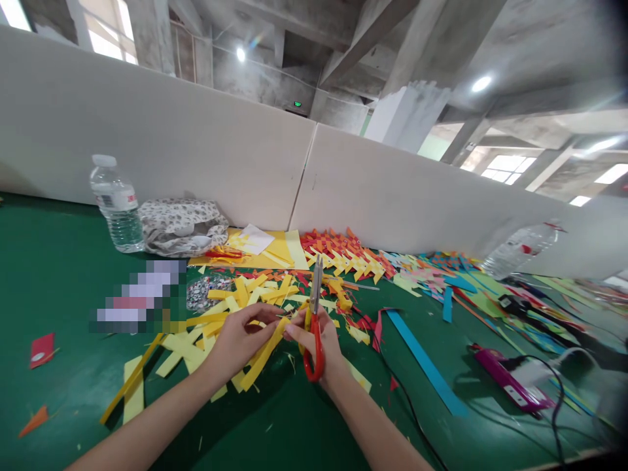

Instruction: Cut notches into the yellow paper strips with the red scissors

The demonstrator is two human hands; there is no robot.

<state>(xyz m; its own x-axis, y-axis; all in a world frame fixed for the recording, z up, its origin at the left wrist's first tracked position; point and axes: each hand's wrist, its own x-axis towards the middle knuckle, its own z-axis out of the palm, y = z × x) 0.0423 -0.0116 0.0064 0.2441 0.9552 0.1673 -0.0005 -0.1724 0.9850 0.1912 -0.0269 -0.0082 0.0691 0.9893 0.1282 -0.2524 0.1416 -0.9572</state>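
Note:
Both hands meet over the middle of the green table. My left hand is closed on a folded yellow paper strip, which hangs down toward me. Red-handled scissors sit in my right hand, blades pointing up and away. The thumb and fingertips of that hand also pinch the strip's upper end. Under and around the hands lie many loose yellow paper strips. A bag of small googly eyes rests just beyond my left hand.
Woven red and yellow paper pieces lie along the white partition. A water bottle and a patterned cloth bag stand at back left. To the right are a blue strip, a purple power strip and black cables.

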